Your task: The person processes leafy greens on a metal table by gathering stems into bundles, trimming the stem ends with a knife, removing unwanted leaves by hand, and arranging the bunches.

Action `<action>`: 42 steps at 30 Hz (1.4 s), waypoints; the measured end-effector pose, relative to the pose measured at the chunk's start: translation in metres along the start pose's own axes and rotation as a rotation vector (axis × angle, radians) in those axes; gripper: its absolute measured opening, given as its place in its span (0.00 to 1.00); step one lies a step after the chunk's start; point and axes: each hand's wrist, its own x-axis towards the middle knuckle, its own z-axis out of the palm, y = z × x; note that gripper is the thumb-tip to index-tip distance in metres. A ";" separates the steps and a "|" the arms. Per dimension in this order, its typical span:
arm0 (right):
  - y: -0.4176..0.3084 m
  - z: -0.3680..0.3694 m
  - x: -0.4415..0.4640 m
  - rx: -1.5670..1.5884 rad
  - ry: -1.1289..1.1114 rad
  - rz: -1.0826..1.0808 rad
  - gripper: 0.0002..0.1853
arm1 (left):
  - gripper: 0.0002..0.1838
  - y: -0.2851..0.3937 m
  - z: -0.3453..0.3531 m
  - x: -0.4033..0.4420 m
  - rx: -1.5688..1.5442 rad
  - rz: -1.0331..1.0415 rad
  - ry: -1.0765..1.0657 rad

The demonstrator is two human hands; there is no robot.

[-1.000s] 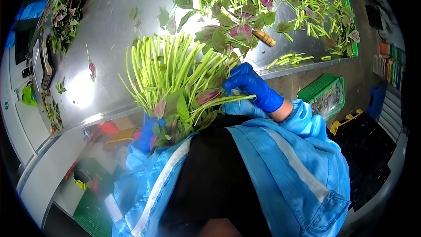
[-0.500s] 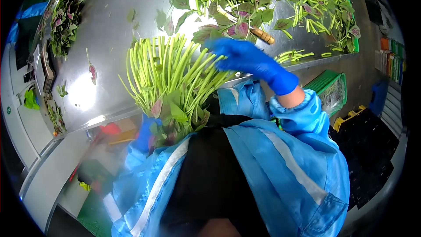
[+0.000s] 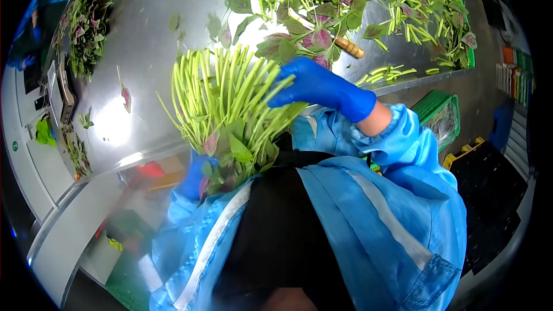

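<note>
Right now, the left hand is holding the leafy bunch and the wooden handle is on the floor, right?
Not the floor: the wooden handle lies on the metal table, as the head view shows. The left hand is holding the leafy bunch.

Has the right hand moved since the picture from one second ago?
Yes. Judged against the wooden handle on the table, the right hand has shifted left and farther from the body, beside the bunch's upper stems.
</note>
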 end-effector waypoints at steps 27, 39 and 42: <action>0.042 0.016 0.008 0.559 -0.102 -0.206 0.20 | 0.41 0.013 0.011 0.002 -0.050 0.013 -0.047; 0.045 0.024 0.000 0.330 0.218 -0.192 0.18 | 0.42 0.013 0.014 0.002 -0.052 0.014 -0.056; 0.015 0.001 -0.004 0.413 0.389 -0.064 0.17 | 0.42 0.014 0.014 0.004 -0.053 0.014 -0.057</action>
